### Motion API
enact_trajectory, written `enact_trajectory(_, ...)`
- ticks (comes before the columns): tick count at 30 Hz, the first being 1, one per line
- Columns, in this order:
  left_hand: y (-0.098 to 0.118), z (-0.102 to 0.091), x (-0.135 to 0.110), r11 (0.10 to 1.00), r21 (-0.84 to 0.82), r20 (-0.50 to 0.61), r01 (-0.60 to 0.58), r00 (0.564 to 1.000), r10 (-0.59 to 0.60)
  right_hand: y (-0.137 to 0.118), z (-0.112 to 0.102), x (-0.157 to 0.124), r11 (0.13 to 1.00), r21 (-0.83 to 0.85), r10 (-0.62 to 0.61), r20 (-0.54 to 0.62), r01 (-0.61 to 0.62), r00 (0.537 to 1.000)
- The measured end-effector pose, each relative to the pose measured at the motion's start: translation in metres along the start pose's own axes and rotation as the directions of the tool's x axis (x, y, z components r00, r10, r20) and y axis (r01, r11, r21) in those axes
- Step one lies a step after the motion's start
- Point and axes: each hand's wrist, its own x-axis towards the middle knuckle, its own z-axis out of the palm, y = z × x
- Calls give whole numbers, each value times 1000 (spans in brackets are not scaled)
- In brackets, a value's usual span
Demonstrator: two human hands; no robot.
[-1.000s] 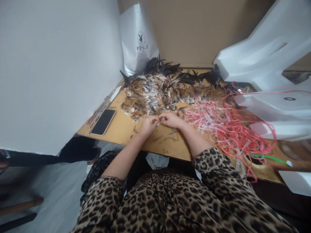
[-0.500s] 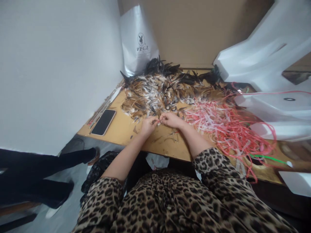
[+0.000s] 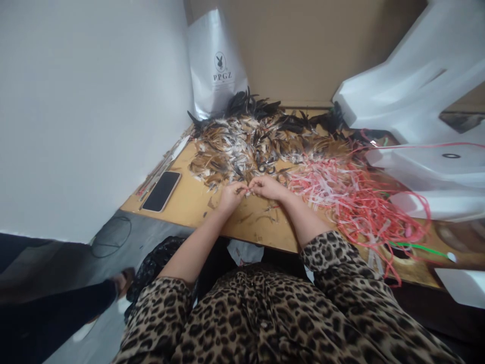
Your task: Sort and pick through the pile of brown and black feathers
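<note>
Feathers (image 3: 242, 144) lie in a broad, fluffy heap on the tan table (image 3: 189, 205), at 12 o'clock from the hands: brown and wispy white toward the front, long, black and curved along the back. The left hand (image 3: 232, 194) and right hand (image 3: 267, 187) meet just in front of them, fingertips pinched on a reddish bit (image 3: 247, 190) too tiny to identify. At 3 o'clock spreads a loose tangle of thin, ribbon-like red and pink strips (image 3: 364, 202). At 9 o'clock rests a flat phone (image 3: 161, 191) with rounded corners and a dark, glassy face. Between 11 and 12 o'clock stands a creased, shiny pale bag (image 3: 217, 65). Near 8 o'clock, below the tabletop, bunches crinkled, glossy black plastic (image 3: 151, 268).
</note>
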Motion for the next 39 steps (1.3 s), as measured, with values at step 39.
enact_trajectory(39,9,-10,-5,997,62,-6,53,999,-52,-9,0,-5,965,182,222,-183,-189,958)
